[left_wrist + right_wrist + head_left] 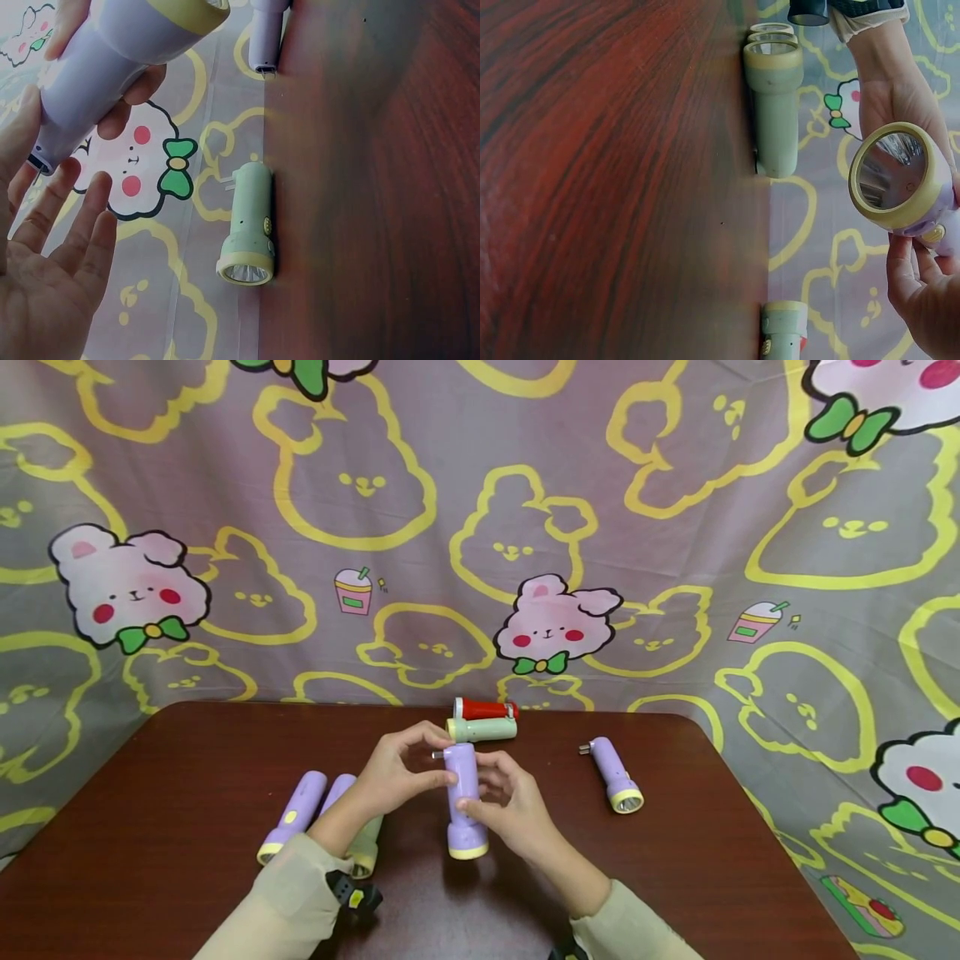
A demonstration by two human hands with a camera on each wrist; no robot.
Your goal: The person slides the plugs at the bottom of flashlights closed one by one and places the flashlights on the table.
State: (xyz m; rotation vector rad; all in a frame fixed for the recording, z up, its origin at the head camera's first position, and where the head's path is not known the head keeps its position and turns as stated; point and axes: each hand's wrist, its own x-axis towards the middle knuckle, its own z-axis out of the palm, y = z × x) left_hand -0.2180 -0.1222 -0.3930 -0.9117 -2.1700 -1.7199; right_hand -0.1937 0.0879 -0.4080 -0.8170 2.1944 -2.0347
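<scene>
A light purple flashlight (468, 837) with a yellow rim stands nearly upright between both hands, lens end down, over the table's middle. My left hand (393, 777) pinches its upper end with thumb and index finger, beside the small metal plug prongs sticking out there. Its other fingers spread out below in the left wrist view. Around the middle of the body, my right hand (517, 802) grips with the thumb in front and fingers behind. The right wrist view shows the clear lens (892, 171) and a yellow switch (934, 233) near the right fingers.
To the left lie two purple flashlights (302, 806) and a green flashlight (366, 847), partly behind the left arm. Behind the hands are a red flashlight (487, 710) and another green flashlight (491, 729). One more purple flashlight (611, 768) with prongs out lies right. A patterned curtain (420, 568) hangs behind.
</scene>
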